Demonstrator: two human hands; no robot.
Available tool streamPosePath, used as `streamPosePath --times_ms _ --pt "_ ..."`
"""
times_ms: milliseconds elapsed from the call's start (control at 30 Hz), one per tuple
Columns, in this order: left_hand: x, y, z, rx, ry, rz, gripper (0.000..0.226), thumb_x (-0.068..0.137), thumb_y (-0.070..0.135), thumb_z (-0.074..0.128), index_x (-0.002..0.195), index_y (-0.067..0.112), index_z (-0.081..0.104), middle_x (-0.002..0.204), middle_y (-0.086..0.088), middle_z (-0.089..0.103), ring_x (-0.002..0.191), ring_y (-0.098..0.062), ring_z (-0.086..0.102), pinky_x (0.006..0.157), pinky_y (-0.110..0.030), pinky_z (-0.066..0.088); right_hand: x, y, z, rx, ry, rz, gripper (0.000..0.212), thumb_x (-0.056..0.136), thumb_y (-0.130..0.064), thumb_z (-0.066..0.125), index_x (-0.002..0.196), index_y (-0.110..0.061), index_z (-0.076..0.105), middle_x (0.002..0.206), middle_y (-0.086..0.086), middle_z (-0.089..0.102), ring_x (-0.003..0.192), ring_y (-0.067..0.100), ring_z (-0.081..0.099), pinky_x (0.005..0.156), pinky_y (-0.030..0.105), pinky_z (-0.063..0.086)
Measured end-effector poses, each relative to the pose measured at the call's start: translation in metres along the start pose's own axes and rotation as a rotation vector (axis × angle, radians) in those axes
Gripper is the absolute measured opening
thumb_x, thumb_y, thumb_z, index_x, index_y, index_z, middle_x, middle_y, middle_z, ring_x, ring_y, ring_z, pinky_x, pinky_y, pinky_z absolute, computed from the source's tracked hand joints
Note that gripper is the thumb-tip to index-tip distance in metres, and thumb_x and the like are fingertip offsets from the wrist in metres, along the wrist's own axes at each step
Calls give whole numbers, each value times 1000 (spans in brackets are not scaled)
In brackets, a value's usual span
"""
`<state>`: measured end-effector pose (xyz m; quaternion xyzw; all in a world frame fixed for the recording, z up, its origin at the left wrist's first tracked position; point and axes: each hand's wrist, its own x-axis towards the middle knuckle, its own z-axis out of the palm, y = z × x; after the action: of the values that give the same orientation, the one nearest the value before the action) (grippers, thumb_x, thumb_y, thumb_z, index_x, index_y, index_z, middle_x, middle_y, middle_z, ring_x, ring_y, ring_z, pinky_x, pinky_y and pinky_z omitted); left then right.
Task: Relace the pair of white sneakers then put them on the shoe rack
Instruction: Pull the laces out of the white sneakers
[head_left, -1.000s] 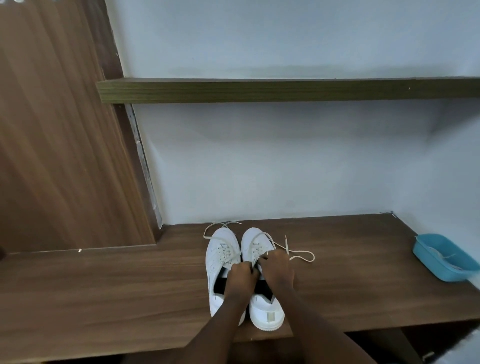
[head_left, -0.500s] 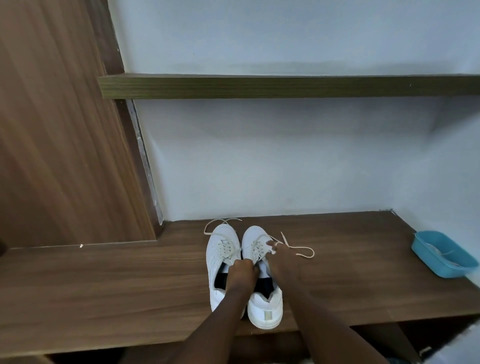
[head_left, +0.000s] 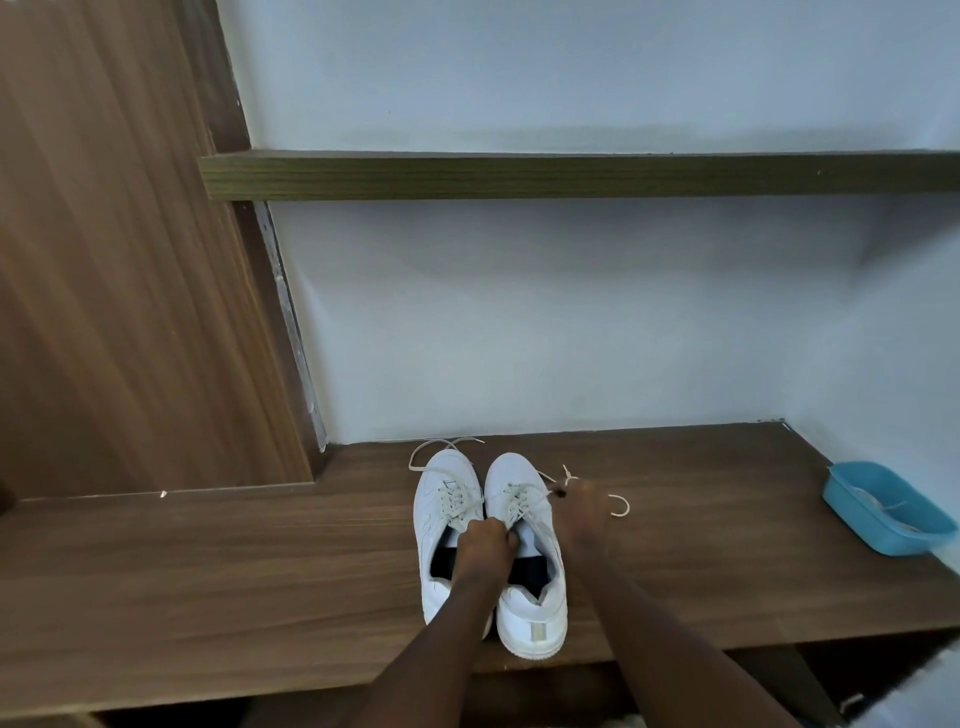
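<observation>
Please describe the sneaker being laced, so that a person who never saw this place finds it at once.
On the wooden bench below the wall, two white sneakers stand side by side, toes to the wall. It is the right sneaker: the left hand and right hand work on it, its loose lace trailing rightward.

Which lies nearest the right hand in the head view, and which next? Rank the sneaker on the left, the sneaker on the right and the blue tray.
1. Sneaker on the right: just left of the right hand, which pinches its lace.
2. Sneaker on the left: one shoe further left.
3. Blue tray: far right, by the wall.
</observation>
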<state>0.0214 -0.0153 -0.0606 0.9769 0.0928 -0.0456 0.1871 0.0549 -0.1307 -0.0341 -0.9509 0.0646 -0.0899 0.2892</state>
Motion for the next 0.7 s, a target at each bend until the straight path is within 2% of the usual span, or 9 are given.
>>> streamPosePath --times_ms 100,200,267,367,400,467,533,600,700 --pt "-1 0 0 19 -3 5 37 100 29 34 108 2 59 111 -16 62 104 -28 58 84 -34 43 6 0 -4 171 -17 151 28 89 -6 50 107 -13 71 109 12 67 103 28 61 77 32 43" --pt "-1 0 0 19 -1 2 37 100 28 34 109 2 58 112 -16 61 104 -29 58 84 -34 43 4 2 0 116 -47 205 33 92 -9 47 122 -11 62 120 9 61 114 26 56 90 30 42" --pt "-1 -1 0 23 5 4 37 101 28 34 109 2 58 112 -16 61 105 -28 57 83 -34 42 -2 -1 3 56 -58 138 33 91 -5 44 119 -7 61 118 11 62 112 29 57 90 34 45" --pt "-1 -1 1 15 12 4 36 101 27 34 109 2 59 112 -16 61 105 -28 57 83 -33 42 -10 -6 5 -151 -25 -184 37 86 -6 49 116 -20 67 116 3 62 112 26 55 88 36 45" --pt "-1 -1 1 9 14 3 36 101 27 34 109 2 59 112 -16 61 105 -28 58 83 -33 42 -10 -7 5 -201 -18 -306 32 84 -9 56 109 -23 71 113 1 64 110 26 56 87 36 44" --pt "-1 -2 2 -11 15 2 35 100 26 35 108 2 59 111 -16 62 103 -28 58 81 -33 42 -11 -10 5 -309 -71 -381 11 68 -20 76 78 -23 77 88 -2 68 91 23 63 74 35 47" --pt "-1 -1 2 -23 13 3 34 100 25 35 107 2 60 110 -16 62 103 -28 58 81 -33 42 -9 -12 5 -338 -125 -353 23 39 -25 89 47 -24 68 57 -5 60 63 17 61 55 29 47" --pt "-2 -1 1 -28 13 2 34 100 25 36 107 2 60 110 -16 62 103 -28 58 81 -33 42 -7 -11 4 -298 -38 -383 31 29 -21 91 38 -22 61 46 -3 54 53 17 58 48 28 46" --pt "-2 -1 1 -37 12 3 35 99 26 36 106 1 60 110 -17 62 102 -30 58 81 -33 43 -7 -8 3 -296 -6 -347 32 28 -15 91 37 -21 60 42 -2 52 50 20 59 43 29 44"
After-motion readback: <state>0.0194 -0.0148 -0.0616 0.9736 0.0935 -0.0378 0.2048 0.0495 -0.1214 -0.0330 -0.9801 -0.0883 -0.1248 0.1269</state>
